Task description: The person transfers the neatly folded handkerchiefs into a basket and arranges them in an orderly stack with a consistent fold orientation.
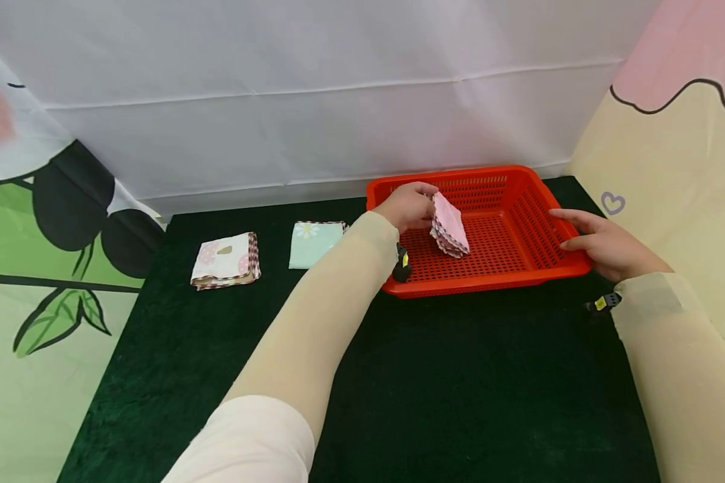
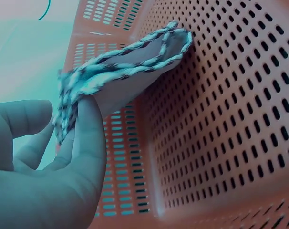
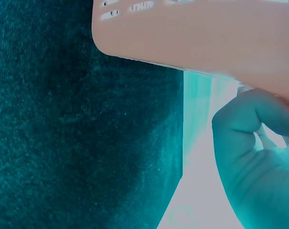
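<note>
In the head view my left hand (image 1: 406, 204) reaches into the left part of a red plastic basket (image 1: 557, 274) and holds a folded pink cloth (image 1: 450, 220) with a checked edge. The cloth stands tilted over the basket's floor. Seen from the left wrist, fingers lie against the layered edge of the cloth (image 2: 130, 71), and the fingers behind it are partly hidden. My right hand (image 1: 616, 245) grips the basket's right rim. From the right wrist, the thumb side of that hand (image 3: 254, 143) is at the basket's underside edge (image 3: 192, 43).
Left of the basket lie a folded mint cloth (image 1: 314, 245) with a daisy, partly behind my left forearm, and a folded white-and-pink cloth (image 1: 225, 260). Everything stands on a dark green table cover (image 1: 489, 389). Printed fabric walls (image 1: 314, 134) rise behind and beside it.
</note>
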`<action>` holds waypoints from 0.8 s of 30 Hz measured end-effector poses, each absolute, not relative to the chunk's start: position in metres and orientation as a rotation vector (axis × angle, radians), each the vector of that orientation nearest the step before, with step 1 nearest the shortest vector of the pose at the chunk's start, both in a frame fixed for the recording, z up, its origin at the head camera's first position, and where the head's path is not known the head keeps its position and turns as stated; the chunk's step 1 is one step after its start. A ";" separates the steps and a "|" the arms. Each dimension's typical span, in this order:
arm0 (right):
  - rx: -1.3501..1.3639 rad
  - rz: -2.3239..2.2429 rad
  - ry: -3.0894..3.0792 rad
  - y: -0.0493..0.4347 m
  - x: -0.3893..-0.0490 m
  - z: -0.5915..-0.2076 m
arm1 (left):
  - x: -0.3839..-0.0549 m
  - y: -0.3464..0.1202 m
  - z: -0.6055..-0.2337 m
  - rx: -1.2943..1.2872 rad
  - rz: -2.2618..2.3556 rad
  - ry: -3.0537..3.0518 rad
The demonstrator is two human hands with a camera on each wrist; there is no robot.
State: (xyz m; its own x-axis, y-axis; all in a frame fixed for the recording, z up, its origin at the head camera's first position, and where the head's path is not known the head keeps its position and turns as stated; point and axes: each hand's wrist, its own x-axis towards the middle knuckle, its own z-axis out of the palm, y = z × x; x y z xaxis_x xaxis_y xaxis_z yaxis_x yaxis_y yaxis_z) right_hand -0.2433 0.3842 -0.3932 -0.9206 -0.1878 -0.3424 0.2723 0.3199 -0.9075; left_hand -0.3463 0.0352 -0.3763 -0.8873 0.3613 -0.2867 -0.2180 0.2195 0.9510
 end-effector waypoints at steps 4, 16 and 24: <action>0.089 -1.632 2.216 0.381 -0.241 -0.391 | -0.341 0.024 -0.366 0.131 1.743 2.017; 0.078 -1.607 2.234 0.376 -0.245 -0.395 | -0.319 -0.007 -0.346 0.132 1.778 2.031; 0.087 -1.619 2.231 0.380 -0.242 -0.393 | -0.307 -0.021 -0.344 0.157 1.803 1.991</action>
